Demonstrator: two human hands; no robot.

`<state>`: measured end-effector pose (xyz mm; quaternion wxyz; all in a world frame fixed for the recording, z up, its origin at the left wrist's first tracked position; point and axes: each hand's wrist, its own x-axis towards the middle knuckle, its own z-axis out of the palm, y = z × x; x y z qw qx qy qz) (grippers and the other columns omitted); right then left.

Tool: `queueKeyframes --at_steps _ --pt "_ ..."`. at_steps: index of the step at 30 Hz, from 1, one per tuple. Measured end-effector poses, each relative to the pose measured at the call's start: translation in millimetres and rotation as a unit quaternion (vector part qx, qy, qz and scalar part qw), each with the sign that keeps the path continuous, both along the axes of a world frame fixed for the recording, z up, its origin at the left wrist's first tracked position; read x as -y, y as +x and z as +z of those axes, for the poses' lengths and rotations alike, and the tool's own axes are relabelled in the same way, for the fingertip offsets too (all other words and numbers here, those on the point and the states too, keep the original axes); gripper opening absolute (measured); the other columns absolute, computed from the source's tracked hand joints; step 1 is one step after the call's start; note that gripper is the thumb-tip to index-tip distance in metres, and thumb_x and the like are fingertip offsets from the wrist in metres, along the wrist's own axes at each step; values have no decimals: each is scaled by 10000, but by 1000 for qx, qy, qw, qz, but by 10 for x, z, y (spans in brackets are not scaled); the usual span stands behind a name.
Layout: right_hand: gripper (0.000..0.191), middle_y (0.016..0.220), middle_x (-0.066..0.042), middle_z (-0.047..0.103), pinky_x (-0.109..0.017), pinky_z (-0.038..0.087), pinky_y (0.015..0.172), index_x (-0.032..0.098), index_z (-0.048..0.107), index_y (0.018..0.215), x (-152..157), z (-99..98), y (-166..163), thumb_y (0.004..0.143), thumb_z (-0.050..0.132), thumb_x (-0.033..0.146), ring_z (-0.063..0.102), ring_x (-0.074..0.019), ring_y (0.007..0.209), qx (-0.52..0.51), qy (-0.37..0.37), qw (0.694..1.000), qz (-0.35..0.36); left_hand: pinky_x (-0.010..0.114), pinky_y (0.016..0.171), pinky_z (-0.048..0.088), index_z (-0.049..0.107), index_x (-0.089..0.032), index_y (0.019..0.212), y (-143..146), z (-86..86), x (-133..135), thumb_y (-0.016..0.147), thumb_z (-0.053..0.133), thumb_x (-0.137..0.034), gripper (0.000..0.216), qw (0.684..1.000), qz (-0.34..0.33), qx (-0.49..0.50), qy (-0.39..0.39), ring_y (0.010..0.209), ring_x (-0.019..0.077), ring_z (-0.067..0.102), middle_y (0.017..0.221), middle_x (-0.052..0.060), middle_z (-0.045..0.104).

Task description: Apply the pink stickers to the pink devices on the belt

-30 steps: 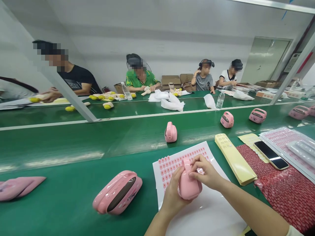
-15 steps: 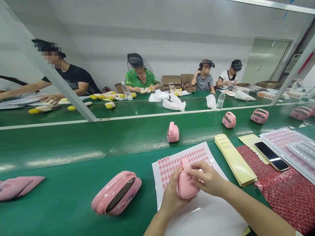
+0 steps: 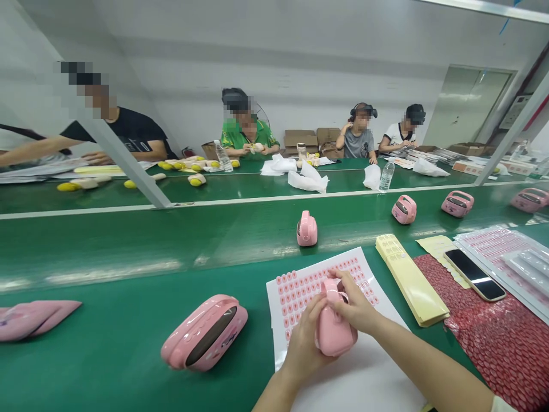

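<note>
Between both hands is a pink portable speaker point(image 3: 337, 332), a small rounded body with a carry handle on top, held above a white sheet of pink stickers point(image 3: 295, 297). My left hand point(image 3: 304, 337) wraps round its left side, with the fingertips close to the handle. On the other side, my right hand point(image 3: 354, 300) closes its thumb and fingers on the upper body near the handle. The hands cover part of it. A second pink speaker point(image 3: 206, 335), with a dark window and printed pictures, rests on the green table to the left.
Several more pink speakers stand on the green conveyor point(image 3: 240, 229). At right are yellow sticker strips point(image 3: 412, 280), a phone point(image 3: 474, 274) and red bubble wrap point(image 3: 493, 343). A pink pouch-like piece point(image 3: 36, 320) lies far left. Across the belt, several co-workers point(image 3: 249, 137) sit near water bottles.
The speaker in my hands has tilted and shifted slightly right and down. My right hand's fingers have moved up from its side towards the handle.
</note>
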<state>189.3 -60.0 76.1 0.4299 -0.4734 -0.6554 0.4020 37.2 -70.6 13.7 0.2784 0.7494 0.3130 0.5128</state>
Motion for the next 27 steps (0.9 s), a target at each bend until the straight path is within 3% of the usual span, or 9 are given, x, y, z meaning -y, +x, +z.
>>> queueKeyframes --at_steps 3,5,9,13,16,18,20,23,27 --pt "519 1083 -77 500 -338 448 769 213 439 1170 -126 14 84 719 562 440 513 -150 787 -22 -55 998 -3 498 890 409 323 -322 1296 18 42 28 512 741 -196 897 1000 -25 -6 4 1145 350 449 1276 113 465" --pt "401 973 -49 538 -308 442 710 206 532 1019 -210 42 178 726 539 479 505 -141 753 -27 -91 995 33 497 881 415 324 -329 1286 19 57 51 481 759 -230 921 999 -40 29 -22 1137 354 452 1271 110 460" --pt "295 582 34 465 -219 357 500 175 494 627 -280 123 344 711 554 451 435 -89 527 -28 -214 967 136 504 868 416 350 -294 1261 24 126 127 407 781 -433 967 971 -66 146 -175 1094 369 475 1241 111 472" --pt "304 465 86 341 -186 186 398 183 406 569 -278 215 382 627 612 399 276 -44 401 -93 -266 959 32 465 860 431 315 -303 1280 105 179 215 415 777 -449 992 937 -19 192 -290 1099 340 469 1220 86 491" --pt "322 493 83 369 -186 194 420 181 420 593 -296 227 331 582 637 419 288 -45 426 -131 -254 958 5 435 866 438 236 -299 1335 155 181 256 453 767 -468 1044 918 -6 222 -330 1150 335 430 1293 93 442" --pt "338 508 72 394 -195 226 444 179 427 583 -314 181 272 575 640 441 316 -56 453 -142 -229 963 -7 421 913 406 229 -284 1351 149 195 259 499 707 -566 1017 913 -21 251 -321 1208 336 367 1344 90 402" --pt "309 542 50 445 -210 272 491 172 478 587 -330 106 209 587 633 439 368 -78 505 -148 -184 971 -29 404 981 335 317 -273 1327 120 233 245 621 573 -632 833 922 -28 255 -291 1259 313 294 1363 65 395" --pt "252 617 15 524 -243 327 591 163 573 624 -353 -9 139 584 635 403 444 -119 607 -162 -126 978 -48 385 1029 269 483 -278 1224 76 314 211 795 451 -505 486 953 22 193 -234 1264 256 305 1340 25 437" --pt "223 597 12 535 -262 334 620 168 600 600 -378 -119 119 571 638 386 460 -135 609 -193 -125 971 -65 387 989 352 539 -280 1166 39 382 169 809 498 -351 366 978 70 128 -150 1181 236 438 1280 30 505"
